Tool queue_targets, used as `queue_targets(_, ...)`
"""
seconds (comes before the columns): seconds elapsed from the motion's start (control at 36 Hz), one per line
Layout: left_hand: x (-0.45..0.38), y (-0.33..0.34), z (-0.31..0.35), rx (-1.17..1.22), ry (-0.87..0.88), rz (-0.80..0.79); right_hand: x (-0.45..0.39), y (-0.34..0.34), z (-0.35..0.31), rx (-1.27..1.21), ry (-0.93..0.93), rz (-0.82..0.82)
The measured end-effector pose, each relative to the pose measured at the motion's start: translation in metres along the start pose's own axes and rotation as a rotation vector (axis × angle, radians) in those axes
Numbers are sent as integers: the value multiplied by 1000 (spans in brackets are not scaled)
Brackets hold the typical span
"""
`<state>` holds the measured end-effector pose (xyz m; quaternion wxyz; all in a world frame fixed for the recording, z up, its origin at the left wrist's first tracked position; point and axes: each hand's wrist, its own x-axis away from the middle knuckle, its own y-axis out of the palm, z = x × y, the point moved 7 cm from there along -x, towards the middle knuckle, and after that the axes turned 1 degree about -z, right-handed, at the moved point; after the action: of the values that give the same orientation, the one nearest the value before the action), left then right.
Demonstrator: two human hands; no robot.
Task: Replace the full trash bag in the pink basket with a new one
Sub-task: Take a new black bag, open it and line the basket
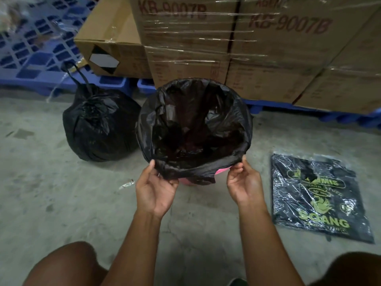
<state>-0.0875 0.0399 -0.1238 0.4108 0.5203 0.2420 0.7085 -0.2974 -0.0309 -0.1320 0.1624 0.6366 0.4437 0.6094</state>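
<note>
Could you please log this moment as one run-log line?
step: fitting new bag over basket rim | left hand, right hand: gripping bag edge | full bag: tied, left of basket

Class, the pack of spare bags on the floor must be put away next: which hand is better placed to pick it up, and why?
The right hand: the pack of spare bags lies on the floor just to its right, while the left hand sits across the pink basket, nearer the tied full bag.

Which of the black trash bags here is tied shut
The full bag on the floor left of the pink basket, knotted at its top. The new bag lining the basket gapes open, and the pack of bags lies flat.
</note>
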Motion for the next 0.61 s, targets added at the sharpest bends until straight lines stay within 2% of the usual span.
queue_targets(0.25, 4, -14, -2, -101, -68, -1, -19, -26, -22, 432, -109, 153)
queue_targets(0.44, -20, -31, 10, -222, -11, 260, -19, -21, -26, 552, -153, 170)
queue_targets(0.5, -26, -34, 27, -260, 40, 335, -13, -13, -30, 575, -164, 178)
queue_targets(0.56, -33, -36, 59, -281, 159, 440, -11, -9, -41, 672, -223, 269)
queue_targets(0.61, -36, -31, 105, -377, 378, 580, -7, -1, -61, 804, -417, 415)
